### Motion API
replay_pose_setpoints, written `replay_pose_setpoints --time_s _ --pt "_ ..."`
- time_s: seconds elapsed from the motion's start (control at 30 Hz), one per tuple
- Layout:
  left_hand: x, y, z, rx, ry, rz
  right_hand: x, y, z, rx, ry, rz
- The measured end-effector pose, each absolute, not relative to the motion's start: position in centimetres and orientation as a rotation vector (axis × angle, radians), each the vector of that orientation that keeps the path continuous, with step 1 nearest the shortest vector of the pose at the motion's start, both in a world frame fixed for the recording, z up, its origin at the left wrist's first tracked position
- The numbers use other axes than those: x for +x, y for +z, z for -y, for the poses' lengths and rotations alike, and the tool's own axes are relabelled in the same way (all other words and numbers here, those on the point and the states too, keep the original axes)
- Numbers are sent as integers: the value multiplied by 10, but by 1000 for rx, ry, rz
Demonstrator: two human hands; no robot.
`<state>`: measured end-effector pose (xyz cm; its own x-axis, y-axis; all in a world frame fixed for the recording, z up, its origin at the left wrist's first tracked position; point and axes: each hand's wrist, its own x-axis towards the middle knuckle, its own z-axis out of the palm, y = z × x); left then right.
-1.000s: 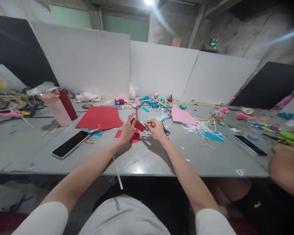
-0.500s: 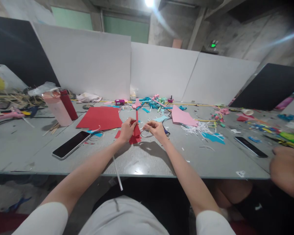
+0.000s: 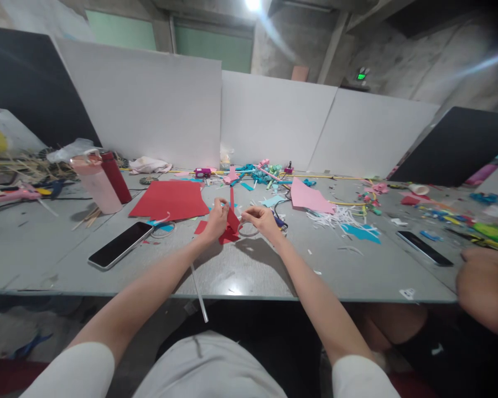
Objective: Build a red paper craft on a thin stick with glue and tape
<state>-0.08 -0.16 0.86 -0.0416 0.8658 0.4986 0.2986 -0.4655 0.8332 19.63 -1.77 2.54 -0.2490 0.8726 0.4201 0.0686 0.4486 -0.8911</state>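
Note:
My left hand (image 3: 216, 220) is closed, its fingers pinching a folded piece of red paper (image 3: 231, 226) just above the grey table (image 3: 249, 265). My right hand (image 3: 262, 219) is closed too, fingertips pressed against the right edge of the same red paper. A narrow red strip (image 3: 232, 196) stands up from the piece between the hands. Under the right hand lies a small clear ring of tape (image 3: 245, 229). A larger red sheet (image 3: 170, 200) lies flat behind the left hand.
A black phone (image 3: 120, 244) lies left of my hands, a pink bottle (image 3: 94, 182) and red bottle (image 3: 115, 176) beyond it. A pink sheet (image 3: 309, 197), white shreds (image 3: 332, 216) and blue scraps lie right. Another person's arm (image 3: 487, 290) and a second phone (image 3: 424, 246) are far right. A white stick (image 3: 200, 293) overhangs the edge.
My hands have drawn closer together and the red paper has been folded down narrower between them. The right hand moved slightly left onto the paper.

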Motion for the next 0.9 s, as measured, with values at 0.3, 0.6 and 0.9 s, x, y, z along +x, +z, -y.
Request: replay_pose_setpoints --time_s 0.3,0.6,0.9 --pt "6 7 5 1865 1409 -1035 186 -4 -3 -848 1012 1645" --pt "8 6 6 1740 1232 -837 190 5 2 -949 939 1596" --pt "10 10 5 1592 1215 -766 192 12 8 -948 806 1650"
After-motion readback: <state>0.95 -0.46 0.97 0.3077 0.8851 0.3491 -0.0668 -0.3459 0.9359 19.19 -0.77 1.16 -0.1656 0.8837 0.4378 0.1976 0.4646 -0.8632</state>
